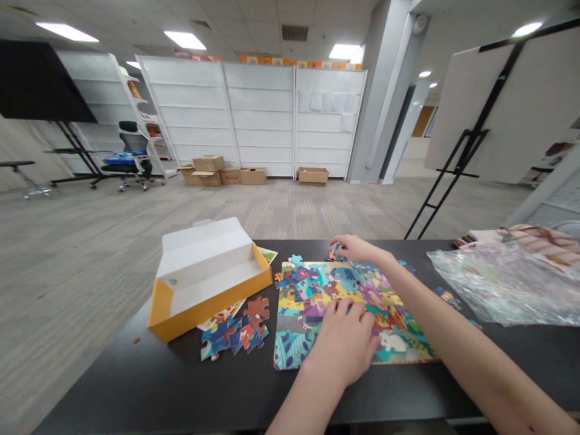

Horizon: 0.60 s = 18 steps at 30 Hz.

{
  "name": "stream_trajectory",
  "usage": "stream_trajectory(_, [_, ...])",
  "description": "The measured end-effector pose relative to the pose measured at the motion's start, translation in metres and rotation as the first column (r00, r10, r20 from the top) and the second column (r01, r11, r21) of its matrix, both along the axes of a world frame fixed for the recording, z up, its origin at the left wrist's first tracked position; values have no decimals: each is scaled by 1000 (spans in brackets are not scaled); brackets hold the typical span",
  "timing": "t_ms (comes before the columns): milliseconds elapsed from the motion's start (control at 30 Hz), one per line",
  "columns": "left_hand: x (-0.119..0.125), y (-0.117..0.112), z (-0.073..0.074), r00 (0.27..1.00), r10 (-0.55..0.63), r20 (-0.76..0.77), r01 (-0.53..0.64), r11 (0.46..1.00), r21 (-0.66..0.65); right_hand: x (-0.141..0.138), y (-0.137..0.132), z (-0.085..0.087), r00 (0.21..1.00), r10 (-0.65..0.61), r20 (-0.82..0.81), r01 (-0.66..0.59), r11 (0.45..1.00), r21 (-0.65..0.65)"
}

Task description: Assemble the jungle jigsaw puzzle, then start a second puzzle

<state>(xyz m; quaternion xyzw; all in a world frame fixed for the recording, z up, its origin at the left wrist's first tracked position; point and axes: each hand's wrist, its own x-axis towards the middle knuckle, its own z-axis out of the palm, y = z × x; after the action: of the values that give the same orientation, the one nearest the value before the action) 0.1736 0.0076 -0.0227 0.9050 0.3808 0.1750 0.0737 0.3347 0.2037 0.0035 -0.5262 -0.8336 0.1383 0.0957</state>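
Note:
A colorful jigsaw puzzle (344, 296) with cartoon animals lies on the black table in front of me. My left hand (347, 335) rests on its middle, palm down, with bent fingers apart and nothing visible in them. Beyond the puzzle's far edge, my right hand (356, 248) has its fingers curled over a puzzle piece (336, 251); the thumb side is partly hidden. A light blue piece (296, 260) sits at the far left edge of the puzzle. To the left of it lies a heap of loose pieces (238, 329), mostly blue and brown.
An open yellow box (208, 296) with a white inside stands at the left, over printed sheets (226, 314). More pieces (446, 296) lie right of the puzzle, beside a clear plastic bag (502, 287). Beyond the table are cartons (208, 169), white shelves and an easel-like stand (466, 151).

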Motion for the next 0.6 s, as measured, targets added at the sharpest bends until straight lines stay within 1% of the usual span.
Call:
stream_trajectory(67, [0,0,1,1000,-1,-6,1,1000,-9,7,1,5,997,35,-62,-39,997,-71])
stream_trajectory(133, [0,0,2,1000,-2,-10,1,1000,-20,13,2,8,991,45,-128,-64,986,-151])
stream_trajectory(233, [0,1,2,1000,-5,-11,5,1000,-22,18,3,11,967,52,-248,-128,946,-298])
stream_trajectory(300, [0,0,2,1000,-4,-8,4,1000,-16,19,3,9,959,61,-276,-162,918,-361])
stream_trajectory(367, [0,0,2,1000,-2,-4,2,1000,-13,18,4,6,970,76,-233,-161,915,-370])
stream_trajectory(467, [0,0,2,1000,-3,-4,3,1000,-17,15,4,2,980,75,-186,-133,936,-325])
stream_trajectory(600, [-1,0,3,1000,-4,-3,4,1000,-17,10,3,2,967,90,-238,-151,955,-254])
